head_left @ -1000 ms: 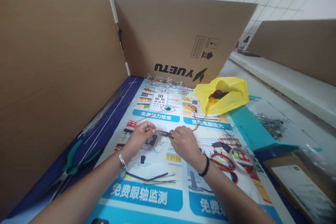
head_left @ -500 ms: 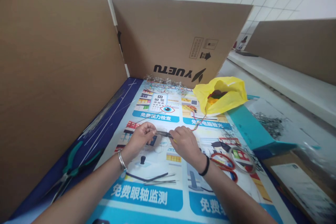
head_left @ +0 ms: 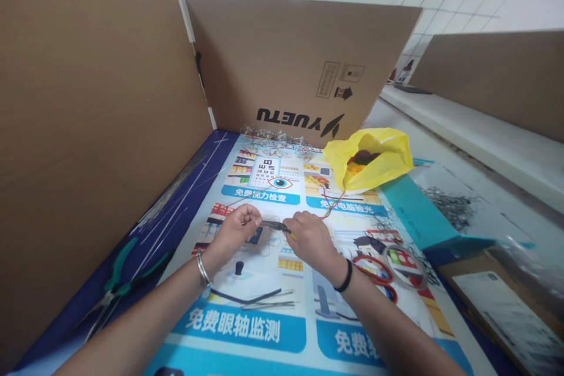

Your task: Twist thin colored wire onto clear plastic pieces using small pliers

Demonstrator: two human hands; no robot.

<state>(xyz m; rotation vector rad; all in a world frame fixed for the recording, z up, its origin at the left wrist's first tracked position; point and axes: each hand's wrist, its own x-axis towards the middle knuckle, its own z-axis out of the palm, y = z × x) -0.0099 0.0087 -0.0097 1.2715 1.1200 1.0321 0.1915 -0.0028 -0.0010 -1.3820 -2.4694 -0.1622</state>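
My right hand [head_left: 309,239] is closed around a pair of pliers [head_left: 275,225] with dark jaws and a bit of yellow on the handle. The jaws point left and meet the fingertips of my left hand [head_left: 240,229], which is pinched on a thin wire [head_left: 269,245]. Faint loops of that wire hang just below the jaws; its end between the fingers is too small to make out. Under both hands lies a printed poster sheet [head_left: 247,329]. Several short metal rods [head_left: 269,304] rest on the sheet, nearer to me.
Green-handled pliers [head_left: 117,285] and loose wires [head_left: 165,197] lie at left. Rightward are red-handled scissors [head_left: 374,270], a clear tape roll [head_left: 405,268], a yellow bag [head_left: 388,155] and a teal box [head_left: 423,217]. Cardboard walls [head_left: 273,59] stand behind and left. Tangled wire pieces [head_left: 279,140] line the back.
Both hands keep nearly the same place and grip, with the pliers still at the left fingertips. The whole view has shifted very slightly.
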